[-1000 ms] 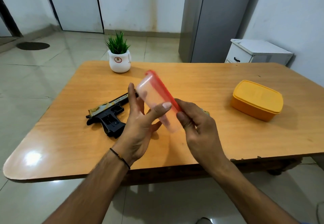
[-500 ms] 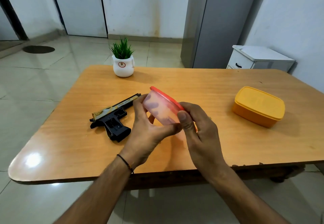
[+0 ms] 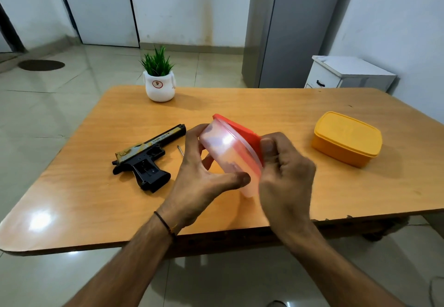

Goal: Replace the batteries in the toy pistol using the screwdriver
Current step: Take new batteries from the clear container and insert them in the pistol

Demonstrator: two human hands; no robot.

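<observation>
Translucent container (image 3: pixel 228 155) held tilted above the table (image 3: pixel 72 198), red lid (image 3: pixel 240 130) on. Left hand (image 3: pixel 199 184) grips its body, thumb and fingers curled round. Right hand (image 3: pixel 286 182), blurred, fingers curled at the lid's rim. Toy pistol (image 3: pixel 146 158) lies flat on the table, left of the container. Screwdriver shaft (image 3: pixel 180 150) shows between them. Yellow box (image 3: pixel 347 138) sits well right of the container.

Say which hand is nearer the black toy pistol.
Left. The left hand is just right of the black toy pistol; the right hand is farther right, across the red-lidded clear tub.
</observation>
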